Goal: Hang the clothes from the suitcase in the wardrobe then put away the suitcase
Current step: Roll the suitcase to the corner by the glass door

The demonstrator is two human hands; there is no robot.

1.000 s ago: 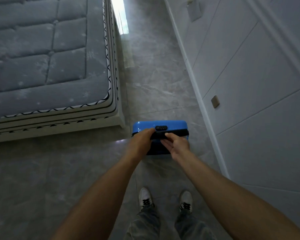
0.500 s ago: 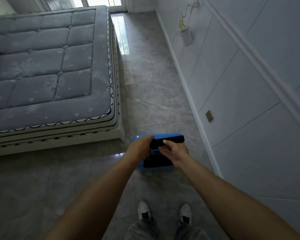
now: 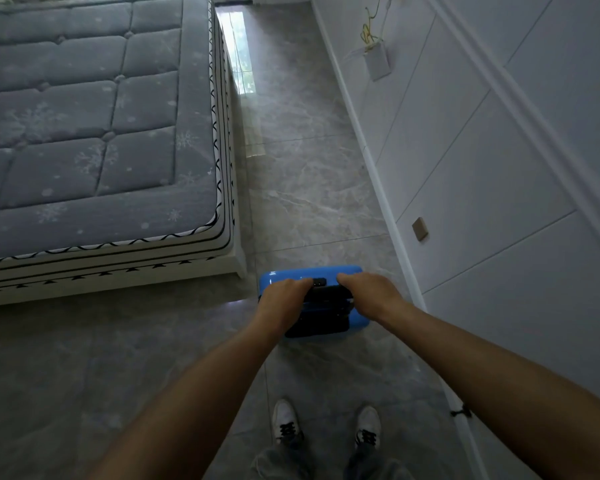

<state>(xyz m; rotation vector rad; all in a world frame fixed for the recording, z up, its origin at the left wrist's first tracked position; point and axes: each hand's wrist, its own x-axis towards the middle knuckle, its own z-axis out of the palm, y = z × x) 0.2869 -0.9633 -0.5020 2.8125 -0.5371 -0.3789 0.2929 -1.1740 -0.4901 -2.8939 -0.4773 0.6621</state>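
Shoes are white sneakers [image 3: 285,420] with black laces [image 3: 287,432]. Faded grey jeans [image 3: 284,460] bunch up right over the sneakers, and both forearms [image 3: 201,393] are totally bare.

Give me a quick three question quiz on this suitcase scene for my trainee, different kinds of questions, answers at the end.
1. Multiple choice: the left hand and the right hand both grip: A) the black handle of the blue suitcase; B) a hanger; C) a shirt.
2. True or false: the suitcase lies flat and open.
3. Short answer: on which of the person's sides is the mattress?

Key: 1 A; 2 false, it stands upright on the floor; 3 left.
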